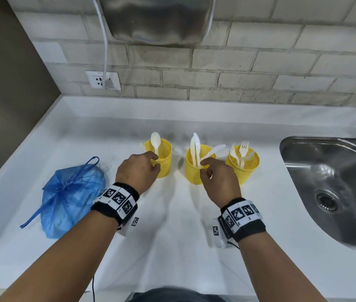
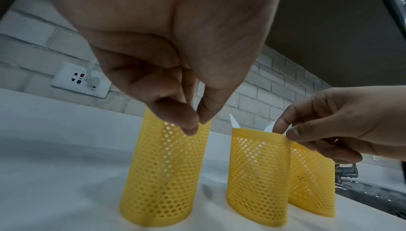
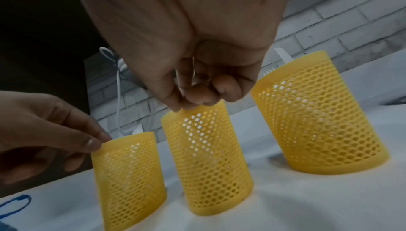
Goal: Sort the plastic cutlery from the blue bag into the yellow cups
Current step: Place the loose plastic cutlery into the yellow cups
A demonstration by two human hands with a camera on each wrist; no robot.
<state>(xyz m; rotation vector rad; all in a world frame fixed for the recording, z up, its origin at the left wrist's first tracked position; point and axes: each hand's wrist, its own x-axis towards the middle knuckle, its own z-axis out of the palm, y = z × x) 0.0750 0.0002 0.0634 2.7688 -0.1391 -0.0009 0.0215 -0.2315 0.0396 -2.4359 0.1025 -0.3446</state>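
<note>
- Three yellow cups are set in a row on the white, glossy worktop (image 1: 172,225); each is a cylinder of perforated plastic mesh with a solid rim band.
- The left cup (image 1: 161,158) is seen to hold one white plastic spoon (image 1: 156,141), smooth and oval-bowled, standing upright with its bowl above the rim.
- The middle cup (image 1: 192,168) is filled with three white knives (image 1: 195,149); two stand nearly upright, one is tilted to the right.
- The right cup (image 1: 245,168) is filled with white forks (image 1: 243,149); the tines of one are seen clearly, and the exact count cannot be told.
- The left hand (image 1: 137,170) is held at the near rim of the left cup; its grip is nearly closed, thumb and forefinger pinched on the spoon's handle.
- The right hand (image 1: 218,180) is held over the near rim of the middle cup; its fingers are curled inward, thumb and forefinger pinched on the handle of the tilted knife.
- One blue bag (image 1: 70,199), of thin, crinkled, translucent plastic with a drawstring loop, is laid on the worktop to the left of the cups, well apart from them.
- One steel sink (image 1: 334,192), brushed and rounded, is sunk into the worktop at the right.
</note>
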